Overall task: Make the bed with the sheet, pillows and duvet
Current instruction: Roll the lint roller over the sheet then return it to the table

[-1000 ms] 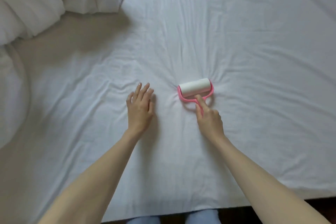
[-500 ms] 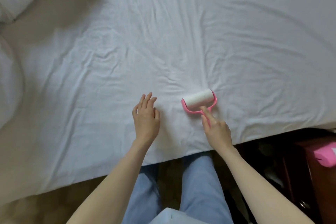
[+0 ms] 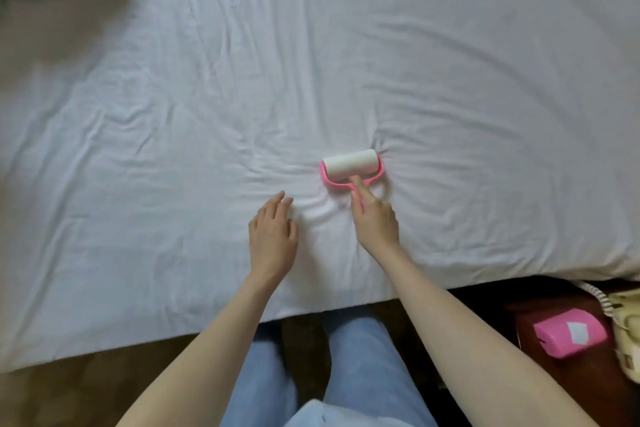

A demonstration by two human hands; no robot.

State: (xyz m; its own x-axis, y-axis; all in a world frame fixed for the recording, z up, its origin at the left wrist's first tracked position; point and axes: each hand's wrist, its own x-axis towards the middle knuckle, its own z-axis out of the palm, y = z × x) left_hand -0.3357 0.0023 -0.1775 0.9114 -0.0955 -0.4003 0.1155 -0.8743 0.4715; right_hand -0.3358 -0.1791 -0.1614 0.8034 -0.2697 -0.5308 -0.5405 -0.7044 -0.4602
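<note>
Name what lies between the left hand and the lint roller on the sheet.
Only bare, wrinkled sheet separates the left hand from the lint roller, as the head view shows.

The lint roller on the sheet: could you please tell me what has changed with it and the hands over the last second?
The right hand pulled the lint roller back toward the near edge of the sheet, then pushed it forward again, away from the edge. The left hand followed, flat on the sheet beside it. Unchanged: the right hand grips the pink handle throughout, forefinger along it, and the roller stays on the sheet.
</note>
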